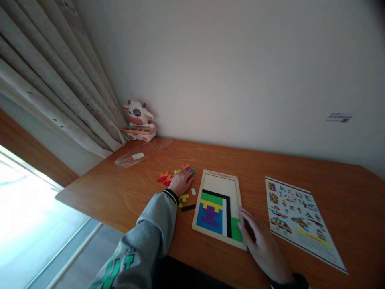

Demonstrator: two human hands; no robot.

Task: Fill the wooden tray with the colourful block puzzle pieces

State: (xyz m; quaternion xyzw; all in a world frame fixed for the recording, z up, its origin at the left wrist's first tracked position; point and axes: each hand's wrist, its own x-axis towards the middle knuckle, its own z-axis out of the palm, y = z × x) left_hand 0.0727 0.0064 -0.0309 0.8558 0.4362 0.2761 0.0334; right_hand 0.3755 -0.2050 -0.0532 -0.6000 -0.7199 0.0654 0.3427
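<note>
My left hand (181, 182) reaches over a loose heap of coloured puzzle pieces, its fingers stretched out and resting near a blue and purple piece. Orange pieces (165, 174), red pieces and yellow pieces (184, 198) lie around it. To the right is a wooden puzzle tray (197, 216), partly filled with green, yellow, purple, blue, white and black pieces; its upper part shows bare white. My right hand (261, 241) lies at the tray's right edge with fingers apart, its fingertips touching the frame near a green piece (236, 230).
A printed pattern sheet (300, 220) lies on the wooden table (255, 164) at the right. A black strip (188, 208) and a small white piece (193, 192) sit left of the tray. Farther back are a clear plastic bag (126, 161) and a cow toy (138, 120) with a keyboard.
</note>
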